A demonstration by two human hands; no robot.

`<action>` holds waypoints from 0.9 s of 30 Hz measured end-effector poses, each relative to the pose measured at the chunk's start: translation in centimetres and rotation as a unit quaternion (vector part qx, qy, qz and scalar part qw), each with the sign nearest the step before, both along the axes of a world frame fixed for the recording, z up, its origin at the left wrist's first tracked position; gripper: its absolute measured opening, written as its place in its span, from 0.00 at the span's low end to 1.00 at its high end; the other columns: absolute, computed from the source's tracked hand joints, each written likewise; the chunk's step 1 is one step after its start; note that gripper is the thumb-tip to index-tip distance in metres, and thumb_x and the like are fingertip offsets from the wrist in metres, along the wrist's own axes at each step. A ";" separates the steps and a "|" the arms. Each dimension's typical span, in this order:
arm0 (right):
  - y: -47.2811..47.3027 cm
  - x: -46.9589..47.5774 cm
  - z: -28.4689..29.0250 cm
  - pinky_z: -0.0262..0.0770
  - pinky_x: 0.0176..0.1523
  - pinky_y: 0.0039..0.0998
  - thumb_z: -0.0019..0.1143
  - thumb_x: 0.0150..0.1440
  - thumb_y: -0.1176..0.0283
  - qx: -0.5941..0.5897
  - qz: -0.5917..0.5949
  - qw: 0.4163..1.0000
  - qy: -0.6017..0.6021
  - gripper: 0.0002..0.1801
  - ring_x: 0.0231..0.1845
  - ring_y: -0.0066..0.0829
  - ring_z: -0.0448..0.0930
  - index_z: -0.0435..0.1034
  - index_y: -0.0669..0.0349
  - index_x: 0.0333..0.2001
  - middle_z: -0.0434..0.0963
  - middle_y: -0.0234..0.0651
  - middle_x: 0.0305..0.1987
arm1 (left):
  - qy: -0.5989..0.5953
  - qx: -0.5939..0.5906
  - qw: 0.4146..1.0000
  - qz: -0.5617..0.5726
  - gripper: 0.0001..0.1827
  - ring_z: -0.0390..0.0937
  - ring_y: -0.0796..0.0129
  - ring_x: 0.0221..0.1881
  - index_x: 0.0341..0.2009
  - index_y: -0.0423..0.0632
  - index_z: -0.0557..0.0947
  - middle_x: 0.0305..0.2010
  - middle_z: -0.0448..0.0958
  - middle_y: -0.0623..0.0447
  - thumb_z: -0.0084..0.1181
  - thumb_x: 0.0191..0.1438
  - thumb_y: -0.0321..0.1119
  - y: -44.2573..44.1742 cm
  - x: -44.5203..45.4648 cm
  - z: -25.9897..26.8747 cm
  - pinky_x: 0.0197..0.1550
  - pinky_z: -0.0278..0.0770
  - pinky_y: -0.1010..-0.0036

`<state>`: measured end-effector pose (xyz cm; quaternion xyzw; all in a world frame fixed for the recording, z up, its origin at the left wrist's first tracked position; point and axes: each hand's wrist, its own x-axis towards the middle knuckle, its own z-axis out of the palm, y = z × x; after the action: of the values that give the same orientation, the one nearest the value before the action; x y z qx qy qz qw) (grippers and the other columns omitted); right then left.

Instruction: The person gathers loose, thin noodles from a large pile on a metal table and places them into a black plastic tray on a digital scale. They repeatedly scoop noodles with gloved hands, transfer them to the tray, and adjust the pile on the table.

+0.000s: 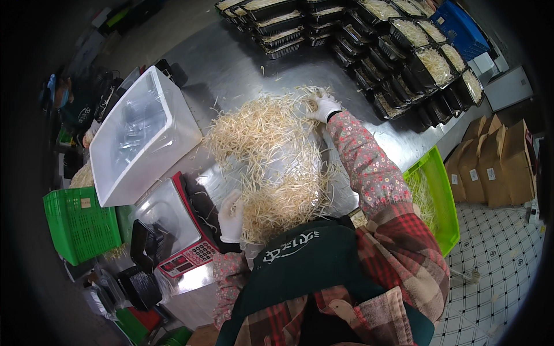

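A loose pile of bean sprouts (259, 125) spreads over the metal table in front of me. At the pile's far right edge, my right hand (323, 106), in a white glove, has its fingers among the sprouts. Whether they grip any is hidden. My left hand (232, 216), gloved too, is beside the near left side of the pile, its fingers slightly bent and apart with nothing seen in them. Left of that hand stands a red-framed digital scale (166, 207) with a steel pan. A black plastic tray (148, 245) is at the scale's near left edge.
A white foam box (181, 123) holds clear plastic lids (140, 125). Stacked black trays (435, 65) of sprouts line the far right. A green crate (82, 225) stands left; a lime-green bin (450, 207) with sprouts and brown paper bags (489, 168) are right. Another person (80, 106) is far left.
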<state>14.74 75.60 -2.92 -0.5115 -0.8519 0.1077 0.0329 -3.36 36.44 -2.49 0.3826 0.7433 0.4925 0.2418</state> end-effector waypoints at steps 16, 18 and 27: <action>-2.3 12.9 0.7 0.72 0.37 0.19 0.64 0.49 0.75 -0.358 -0.059 0.816 0.451 0.08 0.31 0.13 0.74 0.75 0.63 0.35 0.77 0.25 0.30 | -0.007 0.003 1.000 -0.017 0.13 0.71 0.60 0.55 0.44 0.40 0.79 0.50 0.76 0.45 0.55 0.53 0.26 -0.1 1.1 0.3 0.59 0.64 0.70; -3.4 14.0 0.5 0.72 0.37 0.19 0.64 0.50 0.75 -0.317 -0.040 0.864 0.389 0.08 0.31 0.14 0.75 0.75 0.62 0.35 0.77 0.25 0.30 | -0.008 0.000 1.000 -0.026 0.13 0.71 0.60 0.55 0.45 0.40 0.79 0.50 0.76 0.45 0.55 0.53 0.26 0.0 1.5 0.4 0.59 0.63 0.70; -7.4 17.3 2.4 0.72 0.46 0.18 0.46 0.48 0.90 -0.326 -0.073 0.865 0.375 0.29 0.43 0.20 0.75 0.67 0.60 0.55 0.75 0.33 0.49 | 0.003 -0.015 0.998 -0.057 0.14 0.71 0.62 0.55 0.47 0.38 0.78 0.51 0.75 0.45 0.52 0.55 0.28 -0.2 2.6 1.3 0.59 0.64 0.71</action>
<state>32.07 68.17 -0.56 -0.4751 -0.6518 0.5602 0.1888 -0.79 36.25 -1.21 0.4216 0.7286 0.4656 0.2731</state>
